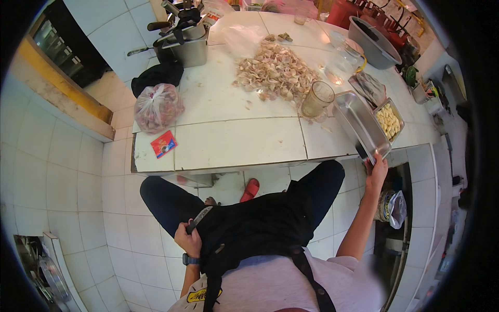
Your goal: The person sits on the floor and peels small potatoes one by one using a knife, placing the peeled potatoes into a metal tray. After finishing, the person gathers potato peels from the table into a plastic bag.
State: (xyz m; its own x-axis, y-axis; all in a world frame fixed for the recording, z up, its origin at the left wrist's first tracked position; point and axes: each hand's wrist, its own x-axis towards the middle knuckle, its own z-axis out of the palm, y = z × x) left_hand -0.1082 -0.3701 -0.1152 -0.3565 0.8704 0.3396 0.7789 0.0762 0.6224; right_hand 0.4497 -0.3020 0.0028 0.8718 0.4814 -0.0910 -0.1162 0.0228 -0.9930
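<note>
My left hand (188, 238) grips the dark handle of a small knife (202, 217), its blade pointing up over my thigh. At the counter's front edge, my right hand (376, 172) holds the near end of a long rectangular stainless steel pan (356, 117). Nothing shows inside the pan. Just to its right stands a smaller metal container (389, 120) full of peeled garlic cloves (388, 118). A glass mug (317, 100) is left of the pan, beside a wide heap of garlic skins and cloves (278, 70).
On the white tiled counter (237, 140) are a tied plastic bag (158, 109), a red packet (163, 144) and a metal bin of utensils (187, 48). Further right lie a cloth (367, 89), a clear pitcher (349, 54) and a grey basin (372, 43).
</note>
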